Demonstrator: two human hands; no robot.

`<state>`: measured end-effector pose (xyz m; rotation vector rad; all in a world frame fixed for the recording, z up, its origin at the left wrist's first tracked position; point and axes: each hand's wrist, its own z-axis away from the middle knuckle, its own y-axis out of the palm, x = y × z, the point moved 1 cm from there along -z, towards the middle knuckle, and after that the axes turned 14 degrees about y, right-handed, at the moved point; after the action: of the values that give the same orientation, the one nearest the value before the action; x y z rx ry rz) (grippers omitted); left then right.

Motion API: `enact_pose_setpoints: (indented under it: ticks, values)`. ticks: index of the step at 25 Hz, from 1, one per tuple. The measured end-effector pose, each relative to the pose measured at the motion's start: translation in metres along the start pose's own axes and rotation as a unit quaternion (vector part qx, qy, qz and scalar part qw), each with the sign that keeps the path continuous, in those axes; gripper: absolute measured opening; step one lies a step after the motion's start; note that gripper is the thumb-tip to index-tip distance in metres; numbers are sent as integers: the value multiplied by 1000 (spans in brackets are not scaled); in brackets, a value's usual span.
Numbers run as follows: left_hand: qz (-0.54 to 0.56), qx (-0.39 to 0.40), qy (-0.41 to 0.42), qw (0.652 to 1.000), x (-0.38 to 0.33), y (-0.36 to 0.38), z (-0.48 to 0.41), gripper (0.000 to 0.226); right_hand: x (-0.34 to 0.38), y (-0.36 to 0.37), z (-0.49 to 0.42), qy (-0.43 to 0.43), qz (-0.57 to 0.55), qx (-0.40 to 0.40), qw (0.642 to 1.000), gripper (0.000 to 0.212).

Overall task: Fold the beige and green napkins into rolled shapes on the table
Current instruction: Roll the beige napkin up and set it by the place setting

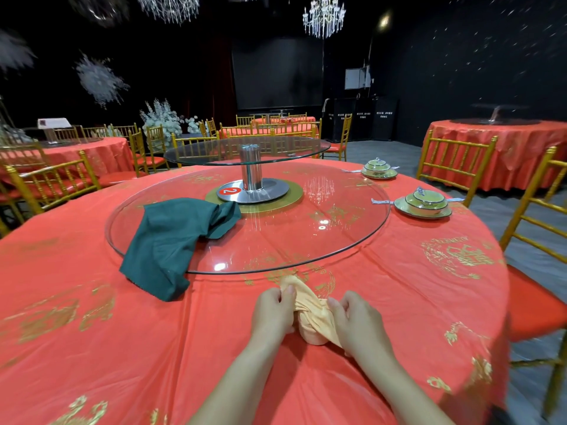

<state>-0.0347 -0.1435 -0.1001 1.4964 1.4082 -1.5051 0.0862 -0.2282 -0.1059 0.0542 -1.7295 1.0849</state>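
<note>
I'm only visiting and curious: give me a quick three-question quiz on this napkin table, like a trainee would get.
1. True or false: the green napkin lies partly on the glass turntable.
2. What do the left hand and right hand grip: A the green napkin, B the beige napkin, C nothing?
3. What number shows on the red marker by the turntable's post?
Key: 1 true; 2 B; 3 the number 2.

Matt green cloth napkin (171, 240), glossy glass turntable (306, 234), shiny metal post (251, 170), sheeny red tablecloth (122, 348)
</note>
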Motion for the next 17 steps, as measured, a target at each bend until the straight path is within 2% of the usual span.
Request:
enact_pose_setpoints:
  ticks: [3,6,8,10,15,17]
  values:
    - [14,2,37,999,-7,6,5,48,-1,0,6,9,-25,-16,1000,36]
    - [-29,66,81,994,-16,8,16,33,0,2,7,20,-32,-7,999,39]
    - [5,118,101,988,-16,9,22,44,1,-1,4,25,-55,16,998,41]
    - [29,137,110,984,-8,8,23,48,0,-7,0,23,-67,28,997,43]
    - [-27,177,154,972,1,4,21,42,-9,-14,6,-8,70,1,998,43]
    - [-78,182,170,965,4,3,19,49,-9,-14,5,-19,72,11,997,42]
